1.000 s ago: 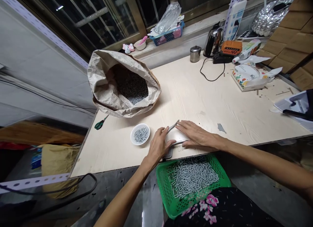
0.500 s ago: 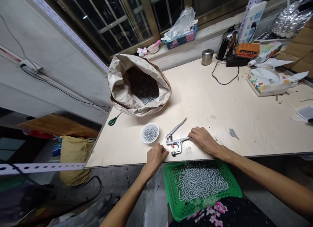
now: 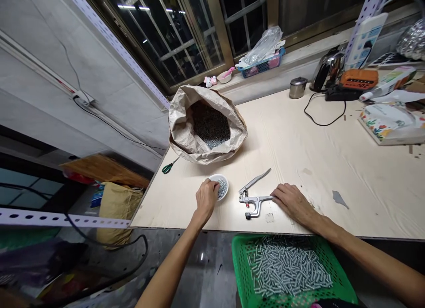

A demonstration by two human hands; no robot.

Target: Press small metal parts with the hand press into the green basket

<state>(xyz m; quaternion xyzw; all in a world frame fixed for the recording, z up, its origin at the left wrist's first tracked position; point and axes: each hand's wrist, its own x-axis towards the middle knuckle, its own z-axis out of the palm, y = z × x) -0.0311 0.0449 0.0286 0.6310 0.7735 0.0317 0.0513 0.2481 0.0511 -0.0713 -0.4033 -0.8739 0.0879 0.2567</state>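
Observation:
My left hand (image 3: pixel 207 194) reaches to the near left rim of a white bowl (image 3: pixel 226 194) that holds small silvery metal pieces, like screws or pins. Its thumb and fingers are pinched together over the pieces; what they grip, if anything, is hidden. My right hand (image 3: pixel 292 202) rests on the table with its fingers closed over the end of one handle of metal snap-fastener pliers (image 3: pixel 255 200). The pliers lie on the table with their handles spread and a small red part near the jaw.
A large paper-lined sack (image 3: pixel 175 122) of dark and silvery small parts stands behind the bowl. Below the table edge is a green basket (image 3: pixel 239 272) of silvery metal pieces. Green-handled scissors (image 3: pixel 168 168), a metal canister (image 3: pixel 298 87) and a tissue pack (image 3: pixel 385 117) are on the table.
My left hand has moved from the table edge beside the pliers up and left to the bowl. My right hand stays at the pliers' handle. The view has shifted left.

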